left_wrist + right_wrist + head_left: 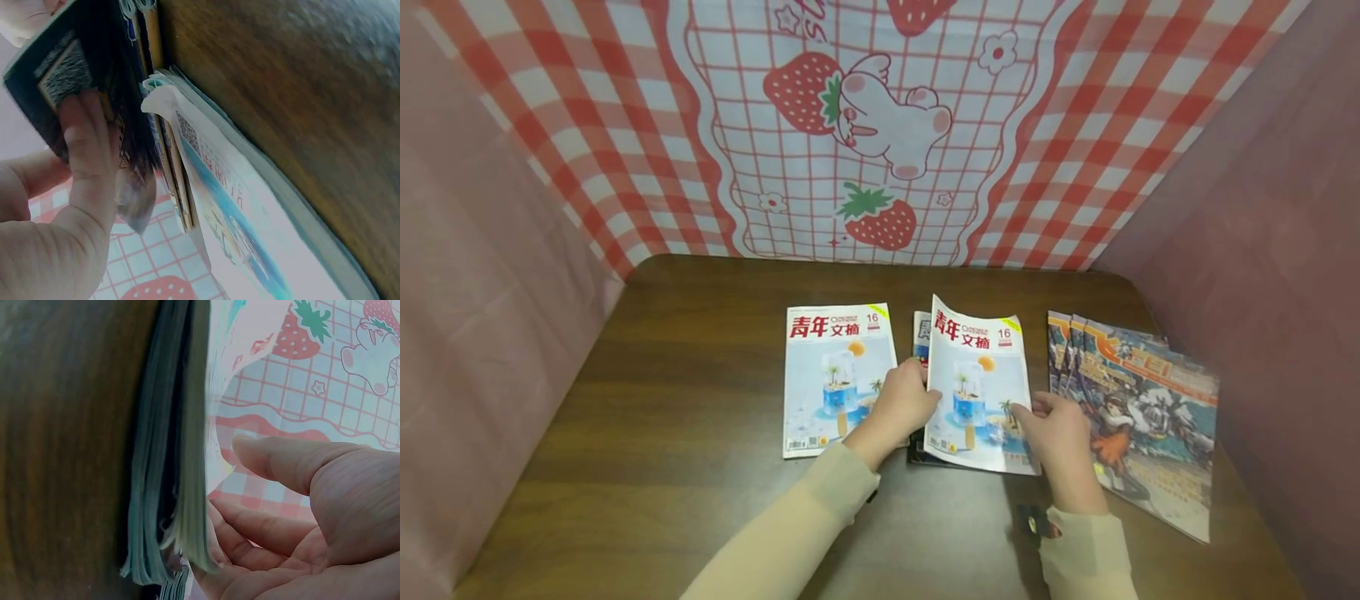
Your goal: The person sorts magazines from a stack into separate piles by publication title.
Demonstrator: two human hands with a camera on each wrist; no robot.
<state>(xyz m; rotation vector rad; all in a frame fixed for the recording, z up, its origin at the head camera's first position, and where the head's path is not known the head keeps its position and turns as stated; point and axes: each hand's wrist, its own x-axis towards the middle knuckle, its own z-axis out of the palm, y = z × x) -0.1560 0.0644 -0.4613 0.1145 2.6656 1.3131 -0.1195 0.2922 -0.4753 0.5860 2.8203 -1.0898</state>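
Dark-brown wood-grain table, far corners rounded, carries a soft pale sheen. Beyond it hangs a red-and-white checked cloth printed with strawberries. Plain dusty-pink fabric sheets flank both sides.

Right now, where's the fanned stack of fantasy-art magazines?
In the head view, the fanned stack of fantasy-art magazines lies on the right side of the wooden table, just right of the right hand.

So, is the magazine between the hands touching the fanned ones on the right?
Apart: the head view shows a strip of table between that middle magazine and the fanned magazines.
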